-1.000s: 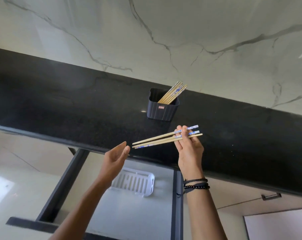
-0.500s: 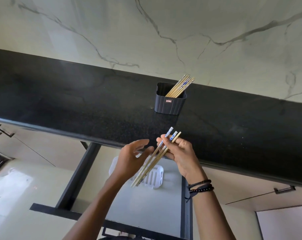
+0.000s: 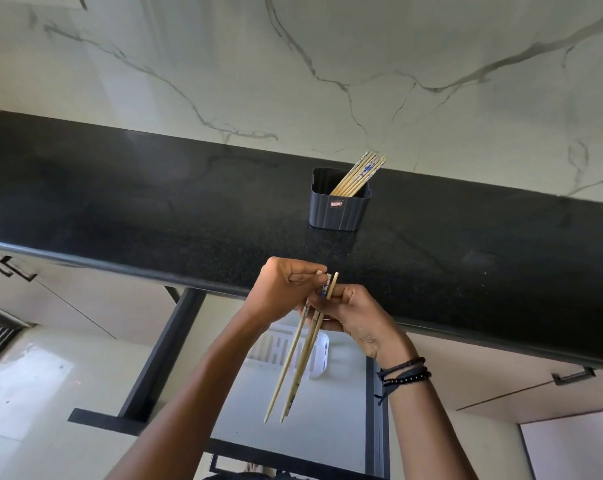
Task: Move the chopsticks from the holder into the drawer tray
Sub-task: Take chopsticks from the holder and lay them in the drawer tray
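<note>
Gripping chopsticks [image 3: 302, 344] w/ both left hand [image 3: 282, 292] & right hand [image 3: 357, 315], half-hiding drawer tray [image 3: 319, 355].

I count three chopsticks in hand [image 3: 298, 355], one holder [image 3: 340, 211], one white tray [image 3: 319, 356]. Chopsticks in the holder [image 3: 360, 174]: bunched, can't count exactly.

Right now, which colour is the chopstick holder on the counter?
The holder is dark grey, almost black, with a small red label; the head view shows it.

You could make out a small red-framed label [image 3: 336, 204] on the dark holder [image 3: 340, 213], but its print was too small to read.
</note>
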